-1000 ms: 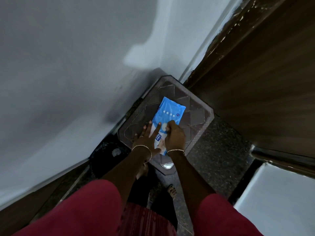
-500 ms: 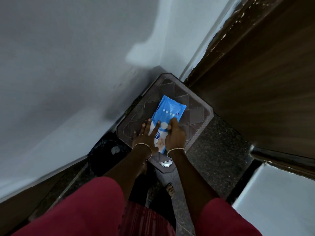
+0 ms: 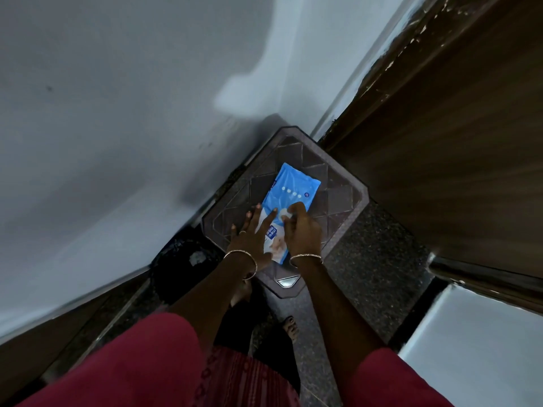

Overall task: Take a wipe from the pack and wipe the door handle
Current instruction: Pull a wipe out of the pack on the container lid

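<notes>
Two hands work a blue wipe pack [image 3: 289,204] lying mid-top on a brown plastic stool [image 3: 346,198]: the left hand [image 3: 249,242] splays flat to pin it, the right hand [image 3: 302,230] pinches a white wipe [image 3: 285,213] at the opening, a steady pull apparently next.

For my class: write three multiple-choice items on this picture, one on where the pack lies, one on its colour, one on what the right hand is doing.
1. Where does the pack lie?
A on the stool
B on the floor
C in a bin

2. The pack is mainly:
A red
B blue
C green

3. The right hand is:
A hanging idle
B on the door
C pinching something white at the pack's opening

Key: 1 A, the patterned stool top shows around it; 2 B, blue wrapper; 3 C, fingertips grip a white bit while the left hand lies flat on the pack.
</notes>
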`<state>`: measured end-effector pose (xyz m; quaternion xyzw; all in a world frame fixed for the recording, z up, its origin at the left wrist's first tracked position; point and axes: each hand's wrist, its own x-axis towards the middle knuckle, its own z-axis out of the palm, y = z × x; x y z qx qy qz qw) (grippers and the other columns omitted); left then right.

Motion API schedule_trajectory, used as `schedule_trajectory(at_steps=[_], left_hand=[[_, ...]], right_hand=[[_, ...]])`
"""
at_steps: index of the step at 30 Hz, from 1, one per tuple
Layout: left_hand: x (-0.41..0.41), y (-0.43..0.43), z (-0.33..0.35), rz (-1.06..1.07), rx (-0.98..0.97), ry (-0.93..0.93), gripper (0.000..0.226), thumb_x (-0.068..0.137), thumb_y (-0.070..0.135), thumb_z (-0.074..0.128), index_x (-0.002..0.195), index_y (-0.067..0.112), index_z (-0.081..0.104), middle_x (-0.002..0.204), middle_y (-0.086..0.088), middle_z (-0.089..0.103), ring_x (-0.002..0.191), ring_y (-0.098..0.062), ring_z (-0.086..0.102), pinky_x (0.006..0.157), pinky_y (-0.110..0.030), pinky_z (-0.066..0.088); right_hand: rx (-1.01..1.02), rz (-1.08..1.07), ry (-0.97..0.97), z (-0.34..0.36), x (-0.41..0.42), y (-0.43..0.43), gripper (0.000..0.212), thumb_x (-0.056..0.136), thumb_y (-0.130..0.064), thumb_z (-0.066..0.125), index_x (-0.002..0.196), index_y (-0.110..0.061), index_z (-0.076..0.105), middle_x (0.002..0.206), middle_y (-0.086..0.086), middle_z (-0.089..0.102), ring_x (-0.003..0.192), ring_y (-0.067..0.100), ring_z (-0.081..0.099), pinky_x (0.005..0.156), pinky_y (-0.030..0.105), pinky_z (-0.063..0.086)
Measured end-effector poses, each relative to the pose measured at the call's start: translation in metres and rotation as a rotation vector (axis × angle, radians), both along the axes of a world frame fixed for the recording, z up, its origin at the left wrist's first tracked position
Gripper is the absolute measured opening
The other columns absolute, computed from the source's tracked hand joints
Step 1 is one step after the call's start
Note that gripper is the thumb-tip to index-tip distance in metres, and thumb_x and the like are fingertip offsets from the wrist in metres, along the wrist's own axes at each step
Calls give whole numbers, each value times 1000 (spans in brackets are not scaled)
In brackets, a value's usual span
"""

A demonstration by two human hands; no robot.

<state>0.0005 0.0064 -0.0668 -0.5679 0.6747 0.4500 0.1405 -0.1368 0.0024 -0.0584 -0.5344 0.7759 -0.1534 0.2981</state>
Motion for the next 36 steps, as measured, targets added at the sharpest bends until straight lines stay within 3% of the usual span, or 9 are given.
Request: schedule_trajectory(at_steps=[3,10,16,19,22,24,27,30,36], left_hand=[[3,2,-1,-25,-23,-9,102,86,37,65,152,47,-12,163,1,-26,153,-29,-11,118,-64,6],[0,4,-6,-42,-48,-44,101,86,40,64,150,49,-14,163,1,-27,153,-28,-12,118,-65,6],[0,2,-7,-42,-1,-67,104,86,38,65,150,49,-16,161,3,-30,152,-27,-14,119,-64,3],[-2,1,-7,-45,11,-93,104,86,37,65,150,50,-17,160,5,-33,152,-25,-16,119,-63,2],[-3,0,-6,-45,23,-97,105,86,36,66,150,49,-16,160,4,-33,152,-25,-16,119,-63,2],[-2,0,-4,-36,31,-86,105,86,35,66,151,49,-15,160,5,-33,152,-25,-17,119,-63,1],[-3,-1,-2,-36,40,-88,105,86,34,66,150,50,-16,160,5,-33,151,-24,-18,119,-63,0],[-4,-2,-1,-48,49,-107,109,85,31,67,149,50,-19,160,5,-34,151,-24,-19,119,-62,1],[-5,0,-3,-49,42,-126,113,83,29,68,148,51,-21,158,6,-37,151,-24,-19,119,-63,3]], right_hand=[[16,6,50,2,1,-5,5,96,-10,59,100,-9,59,91,8,70,84,24,70,65,22,41],[71,-13,25,2,-4,-3,13,98,-8,55,110,-7,54,103,12,68,93,26,69,74,34,52],[58,-218,-137,2,-6,-1,21,91,-1,61,94,-14,46,100,8,60,86,14,59,63,13,41],[50,-297,-220,2,-7,0,20,90,3,63,96,-9,48,104,13,59,97,26,62,79,34,56],[3,-343,-217,3,-7,3,17,90,3,63,104,3,52,108,17,61,99,27,61,89,49,54],[-80,-309,-184,7,-6,5,14,94,-6,62,105,-1,55,110,14,61,97,17,58,88,45,56],[-71,-95,-69,8,-6,2,26,95,-20,66,118,-11,59,125,7,61,110,13,57,91,25,49],[61,42,93,5,-9,-6,18,98,-23,61,112,-12,63,120,8,62,108,20,62,89,27,50],[-84,-108,-133,11,-16,-7,5,96,-11,64,94,-7,63,95,7,68,89,16,62,76,25,49]])
